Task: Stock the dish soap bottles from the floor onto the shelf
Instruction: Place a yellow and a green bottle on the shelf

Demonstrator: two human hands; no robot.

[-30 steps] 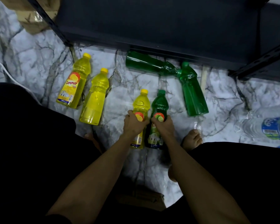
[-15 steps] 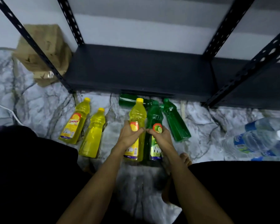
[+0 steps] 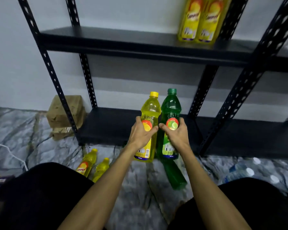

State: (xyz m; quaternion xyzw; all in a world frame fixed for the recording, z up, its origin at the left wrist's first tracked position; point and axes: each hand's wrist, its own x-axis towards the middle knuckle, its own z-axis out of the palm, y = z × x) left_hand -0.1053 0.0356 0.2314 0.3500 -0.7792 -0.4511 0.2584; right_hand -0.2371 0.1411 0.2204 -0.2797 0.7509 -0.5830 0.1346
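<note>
Black slotted-post shelf rack (image 3: 140,40): two yellow bottles (image 3: 197,20) upright on upper tier, right; bottom tier bare. Marble floor (image 3: 140,196): two yellow bottles (image 3: 91,165) and a green one (image 3: 175,175) lying flat. Brown box (image 3: 65,113) beside left post. Left hand (image 3: 142,134) wrapped round yellow dish soap bottle (image 3: 148,127); right hand (image 3: 177,134) round green dish soap bottle (image 3: 170,113); both upright, touching, lifted off floor since a second ago, before bottom tier.

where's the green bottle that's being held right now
In the head view the held green bottle is just right of centre, upright in the right hand, beside the yellow bottle in the left hand, before the bottom shelf.
</note>
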